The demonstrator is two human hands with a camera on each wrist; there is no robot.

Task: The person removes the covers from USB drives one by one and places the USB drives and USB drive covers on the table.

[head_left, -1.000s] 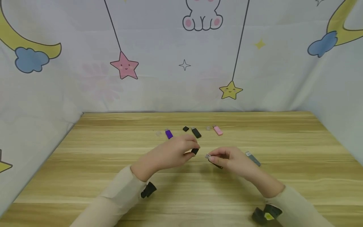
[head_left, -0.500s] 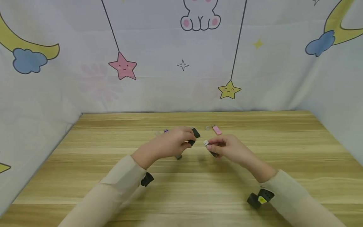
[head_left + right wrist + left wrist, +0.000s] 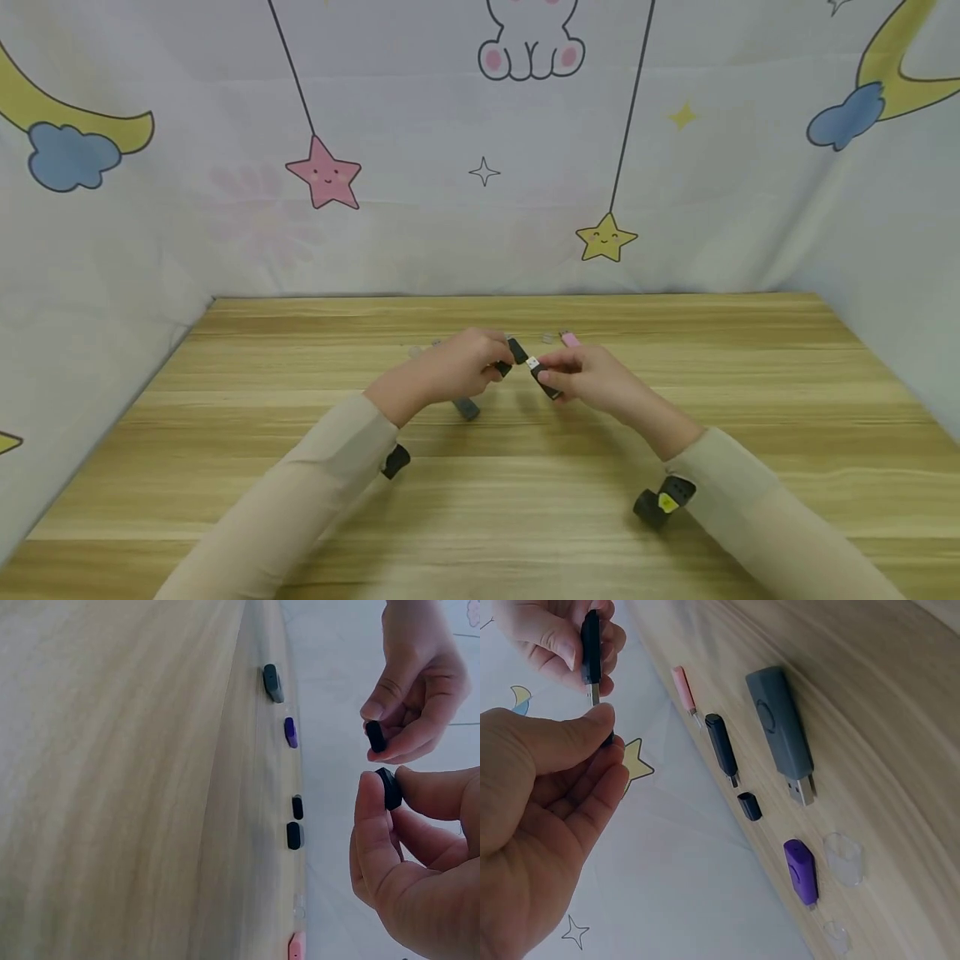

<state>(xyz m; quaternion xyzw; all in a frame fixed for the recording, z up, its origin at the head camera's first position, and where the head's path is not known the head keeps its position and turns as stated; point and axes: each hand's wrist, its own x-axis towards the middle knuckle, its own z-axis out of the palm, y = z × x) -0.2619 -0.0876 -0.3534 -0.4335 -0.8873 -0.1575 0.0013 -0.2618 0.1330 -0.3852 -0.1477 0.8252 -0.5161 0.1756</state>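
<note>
My left hand (image 3: 465,367) pinches a small black cap (image 3: 503,367) between thumb and fingers. Facing it, my right hand (image 3: 596,379) grips a black USB stick (image 3: 547,383), whose metal plug points toward the cap. A small gap separates plug and cap in the head view. The left wrist view has the held USB stick (image 3: 591,649) just above my left thumb, with the cap (image 3: 609,740) mostly hidden by the fingers. In the right wrist view, the left hand's cap (image 3: 375,736) sits above the right hand's stick (image 3: 389,789).
On the wooden table (image 3: 480,517) lie a grey USB stick (image 3: 780,724), a purple one (image 3: 801,871), a second black one (image 3: 721,746) and a pink one (image 3: 683,690). A black cap (image 3: 750,806) and clear caps (image 3: 845,859) lie near them. A patterned cloth (image 3: 420,242) hangs behind.
Both hands have moved toward the back of the table, still holding the cap and stick, and the gap between these has narrowed. A grey USB stick has come into view below my left hand.
</note>
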